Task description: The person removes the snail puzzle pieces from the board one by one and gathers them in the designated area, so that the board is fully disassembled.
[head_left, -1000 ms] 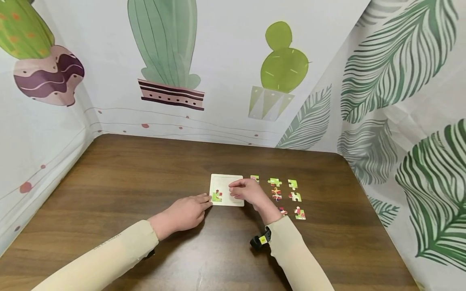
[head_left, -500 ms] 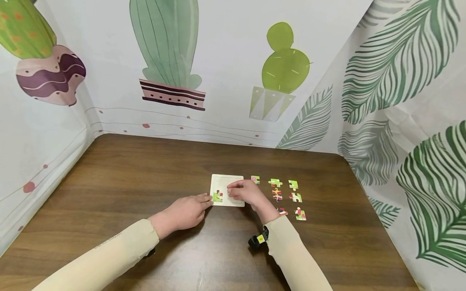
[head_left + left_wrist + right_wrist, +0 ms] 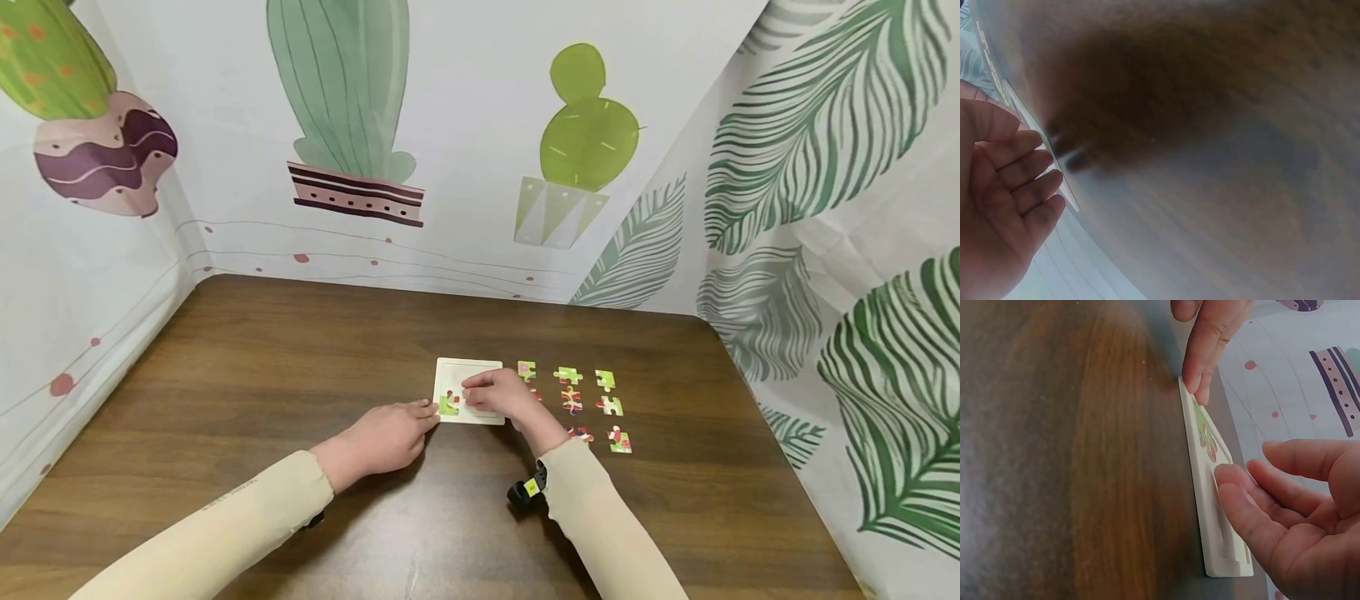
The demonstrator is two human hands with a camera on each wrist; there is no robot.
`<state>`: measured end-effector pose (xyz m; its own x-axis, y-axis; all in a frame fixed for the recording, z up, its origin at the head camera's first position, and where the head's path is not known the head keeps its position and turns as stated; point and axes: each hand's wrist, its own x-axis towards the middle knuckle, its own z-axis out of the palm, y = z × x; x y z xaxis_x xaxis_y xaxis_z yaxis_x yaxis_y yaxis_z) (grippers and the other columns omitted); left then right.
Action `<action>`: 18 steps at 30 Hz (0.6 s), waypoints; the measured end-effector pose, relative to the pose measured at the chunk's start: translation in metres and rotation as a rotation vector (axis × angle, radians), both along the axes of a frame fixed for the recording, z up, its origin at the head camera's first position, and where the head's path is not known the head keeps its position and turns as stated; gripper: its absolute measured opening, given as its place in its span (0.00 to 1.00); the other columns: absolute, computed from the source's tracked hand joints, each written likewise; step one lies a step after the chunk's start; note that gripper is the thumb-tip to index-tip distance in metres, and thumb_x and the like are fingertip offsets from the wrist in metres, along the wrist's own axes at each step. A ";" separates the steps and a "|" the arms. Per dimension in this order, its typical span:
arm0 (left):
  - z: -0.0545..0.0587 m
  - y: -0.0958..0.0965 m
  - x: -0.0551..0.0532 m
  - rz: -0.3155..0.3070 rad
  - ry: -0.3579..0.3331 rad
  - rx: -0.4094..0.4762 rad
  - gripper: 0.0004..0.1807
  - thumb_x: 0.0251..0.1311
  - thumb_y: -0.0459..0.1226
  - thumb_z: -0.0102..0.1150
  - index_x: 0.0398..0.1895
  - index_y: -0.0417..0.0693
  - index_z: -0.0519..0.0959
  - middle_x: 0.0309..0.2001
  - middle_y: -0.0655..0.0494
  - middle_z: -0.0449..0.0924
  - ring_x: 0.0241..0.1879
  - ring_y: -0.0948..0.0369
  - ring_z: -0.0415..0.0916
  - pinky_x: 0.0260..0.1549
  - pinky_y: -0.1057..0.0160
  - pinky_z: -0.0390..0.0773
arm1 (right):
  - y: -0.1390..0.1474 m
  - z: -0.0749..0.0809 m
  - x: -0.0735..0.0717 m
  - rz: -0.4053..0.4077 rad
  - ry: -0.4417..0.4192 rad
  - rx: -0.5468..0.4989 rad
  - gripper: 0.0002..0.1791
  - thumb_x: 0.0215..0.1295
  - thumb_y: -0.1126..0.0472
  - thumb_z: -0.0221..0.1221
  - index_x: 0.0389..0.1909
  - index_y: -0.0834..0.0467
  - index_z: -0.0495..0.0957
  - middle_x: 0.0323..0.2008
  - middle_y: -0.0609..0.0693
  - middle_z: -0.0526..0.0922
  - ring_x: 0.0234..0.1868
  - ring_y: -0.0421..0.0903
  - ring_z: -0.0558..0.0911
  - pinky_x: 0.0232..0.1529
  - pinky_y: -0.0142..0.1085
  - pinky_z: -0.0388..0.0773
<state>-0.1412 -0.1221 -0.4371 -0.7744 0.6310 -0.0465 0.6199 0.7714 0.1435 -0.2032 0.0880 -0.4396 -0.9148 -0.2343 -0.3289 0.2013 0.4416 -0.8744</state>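
A small square cream puzzle tray (image 3: 470, 372) lies flat on the table. A green-and-red jigsaw piece (image 3: 449, 405) sits in its near-left corner. My left hand (image 3: 384, 437) rests with extended fingers on the tray's left edge; the left wrist view shows these fingers (image 3: 1038, 187) at the rim. Over the middle of the tray, my right hand (image 3: 501, 393) pinches a jigsaw piece, mostly hidden by the fingers. In the right wrist view only a pale edge of this held piece (image 3: 1221, 515) shows by the fingertips, close beside the placed piece.
Right of the tray, several loose jigsaw pieces lie in rows, among them a green corner piece (image 3: 605, 380) and a red one (image 3: 619, 439). The right forearm partly covers the nearer left ones. A printed cloth (image 3: 480, 150) stands behind the brown table (image 3: 300, 358).
My right hand has shifted slightly left over the tray, towards the placed piece. More of the loose pieces shows beside that wrist. My left hand stays on the tray's edge.
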 end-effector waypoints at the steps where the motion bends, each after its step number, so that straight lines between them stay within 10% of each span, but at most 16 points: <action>1: 0.000 0.000 0.000 0.004 -0.004 0.001 0.21 0.68 0.33 0.52 0.61 0.38 0.81 0.66 0.44 0.80 0.67 0.49 0.78 0.64 0.51 0.78 | -0.001 0.001 0.000 0.003 -0.007 0.003 0.14 0.65 0.69 0.61 0.50 0.69 0.85 0.48 0.63 0.89 0.38 0.39 0.85 0.49 0.37 0.87; 18: -0.003 -0.002 0.005 -0.010 0.021 0.003 0.24 0.65 0.33 0.52 0.63 0.37 0.79 0.66 0.44 0.80 0.68 0.49 0.77 0.64 0.52 0.78 | -0.011 -0.001 -0.006 0.047 -0.006 0.067 0.14 0.64 0.70 0.62 0.49 0.70 0.86 0.45 0.63 0.90 0.32 0.36 0.83 0.43 0.32 0.87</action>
